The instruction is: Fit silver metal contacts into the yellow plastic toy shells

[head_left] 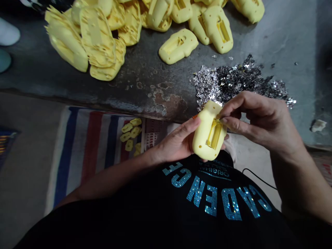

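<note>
My left hand (pixel 178 140) grips a yellow plastic shell (pixel 204 136) from its side and underneath, over my lap at the table's front edge. The shell has a long open battery slot facing up, with small holes near its ends. At the slot's upper end, thumb and forefinger of my right hand (pixel 256 121) pinch together. Whatever sits between those fingertips is too small and covered to make out. Just beyond the shell lies a heap of small shiny metal contact pieces (pixel 233 81).
On the dark worn table (pixel 129 93), a single yellow shell (pixel 178 46) lies near more piled shells (pixel 218 29). Stacked shell halves (pixel 95 41) stand at left. Below, several yellow pieces (pixel 131 131) rest on a striped sheet (pixel 90 148). A whitish lump (pixel 318 125) sits at right.
</note>
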A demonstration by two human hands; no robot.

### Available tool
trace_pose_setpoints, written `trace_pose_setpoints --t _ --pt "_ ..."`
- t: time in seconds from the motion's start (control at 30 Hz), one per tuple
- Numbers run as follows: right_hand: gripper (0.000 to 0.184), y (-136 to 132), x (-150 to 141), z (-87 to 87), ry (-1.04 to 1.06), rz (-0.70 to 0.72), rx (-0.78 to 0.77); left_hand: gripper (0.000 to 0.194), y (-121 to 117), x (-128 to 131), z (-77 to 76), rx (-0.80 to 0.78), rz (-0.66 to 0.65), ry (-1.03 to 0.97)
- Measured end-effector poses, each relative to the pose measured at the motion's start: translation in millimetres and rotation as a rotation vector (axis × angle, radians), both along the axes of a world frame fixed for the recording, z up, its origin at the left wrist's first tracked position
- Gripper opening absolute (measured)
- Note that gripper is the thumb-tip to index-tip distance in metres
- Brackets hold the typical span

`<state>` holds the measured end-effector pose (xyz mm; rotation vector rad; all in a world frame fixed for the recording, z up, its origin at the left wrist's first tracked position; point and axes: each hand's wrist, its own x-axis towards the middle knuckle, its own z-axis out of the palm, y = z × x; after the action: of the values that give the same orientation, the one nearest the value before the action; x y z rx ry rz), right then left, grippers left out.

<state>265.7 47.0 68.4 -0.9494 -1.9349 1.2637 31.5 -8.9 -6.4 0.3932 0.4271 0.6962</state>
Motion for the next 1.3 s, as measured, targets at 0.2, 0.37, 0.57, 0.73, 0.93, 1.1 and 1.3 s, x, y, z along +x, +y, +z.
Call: trace_pose_setpoints --t 0.2,0.37,0.57,0.73,0.93,1.1,1.3 --pt "0.011 2.7 -1.1 4.0 -0.078 0.02 0.1 0.106 0.9 1.1 0.5 0.009 -0.022 0.001" --pt "0.009 4.5 0.1 8.9 -0.14 0.014 0.16 0.103 3.1 2.3 2.7 0.033 -0.044 0.011" --pt "0.011 7.9 1.0 9.6 -0.17 0.042 0.23 0.105 2.5 3.5 2.5 0.039 -0.039 0.021" --pt "0.009 7.7 0.3 9.7 -0.17 0.04 0.222 0.111 2.1 3.5 2.8 0.048 -0.047 0.026" --pt "0.013 6.9 0.4 8.4 -0.185 0.038 0.233 0.102 1.1 3.7 0.5 0.019 -0.032 0.014" --pt "0.015 7.6 -1.7 8.1 -0.22 0.058 0.277 0.084 -2.6 5.3 -3.1 0.005 0.045 0.063" --pt "0.016 1.4 -5.5 9.9 -0.3 0.045 0.373 0.074 -5.6 3.4 -5.5 -0.031 0.116 0.112"
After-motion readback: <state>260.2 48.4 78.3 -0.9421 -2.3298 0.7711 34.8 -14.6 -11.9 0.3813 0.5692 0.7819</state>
